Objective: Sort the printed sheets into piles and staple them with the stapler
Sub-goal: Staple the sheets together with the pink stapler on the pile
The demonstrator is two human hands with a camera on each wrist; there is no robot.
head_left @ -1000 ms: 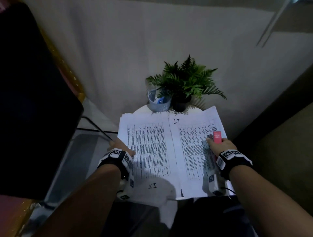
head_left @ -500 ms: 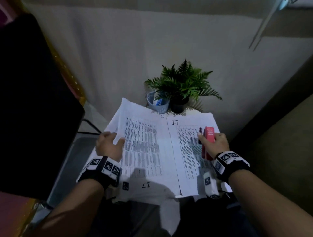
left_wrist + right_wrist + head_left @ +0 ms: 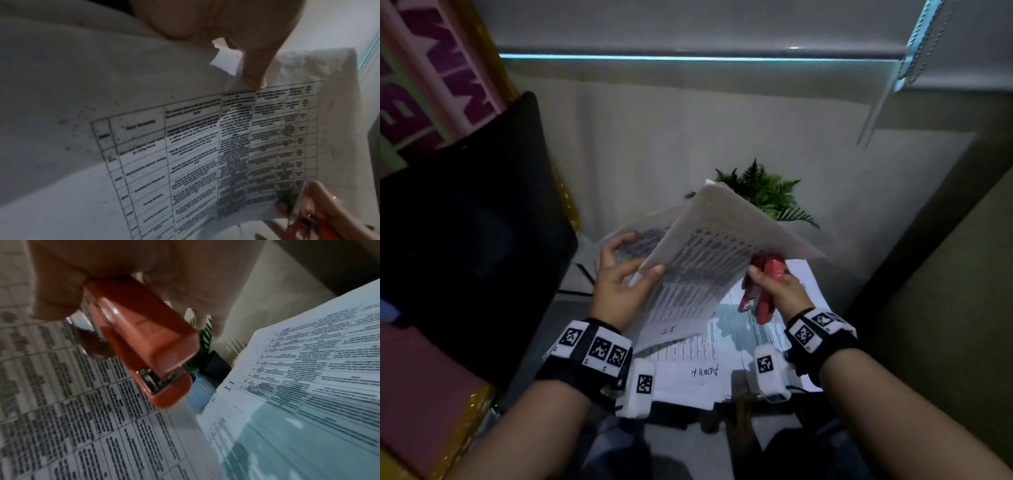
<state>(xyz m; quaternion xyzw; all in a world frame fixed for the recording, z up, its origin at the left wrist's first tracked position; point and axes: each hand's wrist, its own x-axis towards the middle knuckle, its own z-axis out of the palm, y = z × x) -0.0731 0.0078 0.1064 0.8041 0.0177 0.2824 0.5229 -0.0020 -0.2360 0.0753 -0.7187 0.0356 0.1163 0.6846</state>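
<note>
Left hand (image 3: pixel 619 284) pinches raised sheets (image 3: pixel 709 260) at their edge, tilted up. Right hand (image 3: pixel 779 291) grips red stapler (image 3: pixel 765 291) just beside them. More sheets (image 3: pixel 688 370) lie below both hands.

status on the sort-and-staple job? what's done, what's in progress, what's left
Done: some sorting shows, sheets on the table lie in separate labelled stacks. In hand: the left hand holds a lifted sheaf of printed sheets off the table, and the right hand grips the red stapler beside it, not yet on the paper. Left: staple this sheaf, then the rest; no staples are visible.
</note>
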